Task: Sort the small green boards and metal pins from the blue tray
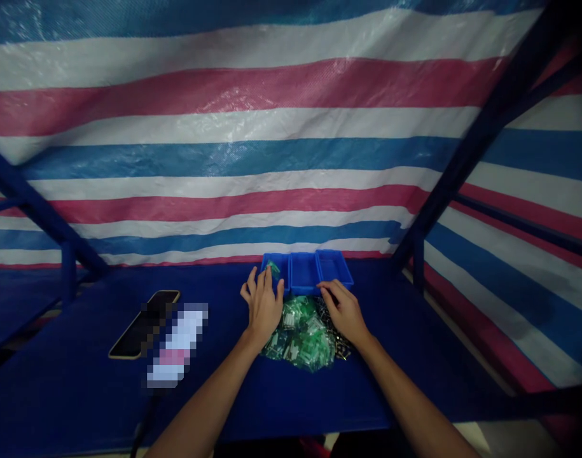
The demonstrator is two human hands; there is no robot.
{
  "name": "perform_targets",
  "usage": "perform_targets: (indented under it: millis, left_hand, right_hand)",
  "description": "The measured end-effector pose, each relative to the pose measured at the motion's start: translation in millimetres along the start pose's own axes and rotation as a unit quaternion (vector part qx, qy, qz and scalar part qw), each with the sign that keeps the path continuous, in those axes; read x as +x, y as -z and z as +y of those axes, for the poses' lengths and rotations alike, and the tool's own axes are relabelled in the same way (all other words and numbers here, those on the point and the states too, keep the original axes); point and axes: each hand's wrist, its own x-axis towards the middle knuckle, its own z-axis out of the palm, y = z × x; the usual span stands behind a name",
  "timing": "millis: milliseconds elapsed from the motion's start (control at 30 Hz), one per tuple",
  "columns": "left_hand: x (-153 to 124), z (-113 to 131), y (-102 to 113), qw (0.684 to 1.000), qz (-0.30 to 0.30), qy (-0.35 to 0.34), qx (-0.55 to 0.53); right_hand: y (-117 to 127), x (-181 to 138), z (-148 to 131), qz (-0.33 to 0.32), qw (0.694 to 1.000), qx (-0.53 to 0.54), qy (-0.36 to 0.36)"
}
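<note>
My left hand (264,310) is at the front of the left blue bin (284,280), fingers spread and nothing visibly gripped. A small green packet (273,270) lies inside that bin, just beyond the fingertips. My right hand (343,312) is by the front edge of the right blue bin (336,267), with thumb and fingertips drawn together; whatever they may hold is too small to make out. Between the hands, in front of the bins, is a pile of clear and green plastic packets (304,337). Small dark and brassy metal pieces (342,346) show along the pile's right side.
The middle blue bin (304,270) stands between the other two. On the left of the blue table (271,407) lie a phone (140,331) and a blurred-out bright object (179,346). Blue frame bars (462,152) and a striped tarp (252,159) enclose the far side.
</note>
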Motion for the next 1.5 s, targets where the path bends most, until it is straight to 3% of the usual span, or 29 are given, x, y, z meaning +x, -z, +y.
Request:
perform_targets:
  millis: [500, 767, 900, 1067, 1333, 1500]
  left_hand:
    - [-2, -2, -4, 1.0, -0.009, 0.002, 0.03]
    - [-1, 3, 0, 1.0, 0.019, 0.006, -0.002]
    - [1, 9, 10, 0.997, 0.022, -0.044, -0.052]
    - [0, 12, 18, 0.983, -0.036, -0.139, -0.114]
    - [-3, 11, 14, 0.974, -0.053, -0.17, -0.142]
    - [-6, 12, 19, 0.958, -0.111, -0.219, -0.15]
  right_hand:
    - [1, 0, 0, 0.006, 1.0, -0.008, -0.001]
    - [0, 0, 1, 0.007, 1.0, -0.008, -0.003]
    - [-1, 0, 3, 0.016, 1.0, -0.009, 0.001]
    - [-1, -1, 5, -0.005, 1.0, -0.016, 0.01]
    - [-1, -2, 7, 0.007, 1.0, -0.025, 0.009]
    - [0, -5, 6, -0.05, 0.997, -0.05, 0.038]
